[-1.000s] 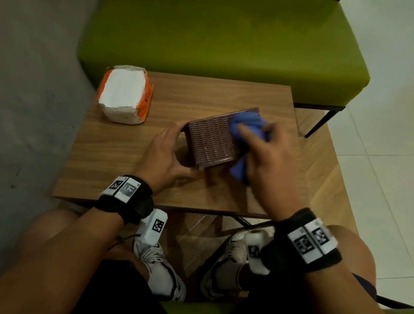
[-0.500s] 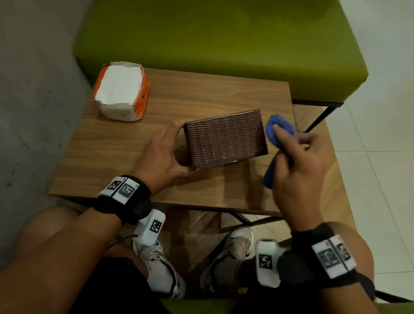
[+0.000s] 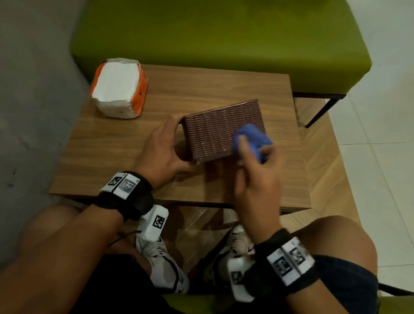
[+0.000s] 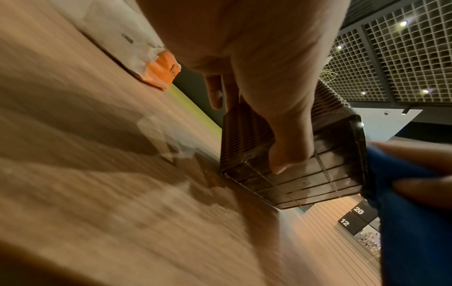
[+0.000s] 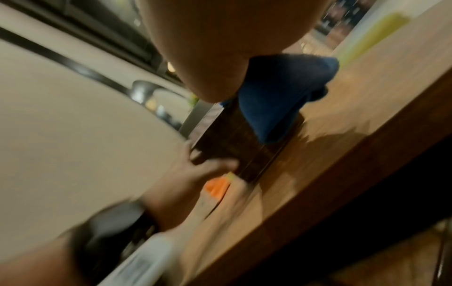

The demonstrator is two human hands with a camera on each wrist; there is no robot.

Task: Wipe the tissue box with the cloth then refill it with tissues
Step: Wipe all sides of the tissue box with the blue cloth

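A dark brown woven tissue box stands on the wooden table, slightly askew. My left hand grips its left end, thumb on the near side and fingers at the far corner. My right hand holds a bunched blue cloth and presses it on the box's right part, near the front edge. A pack of white tissues in orange and white wrap lies at the table's far left corner.
A green upholstered bench runs along the table's far side, with black legs at the right. A grey wall closes the left. My knees and shoes sit under the near edge. Pale floor tiles lie to the right.
My right hand swung the cloth off the box's right end half a second ago and has now brought it back onto the box's top. The left hand kept its grip.
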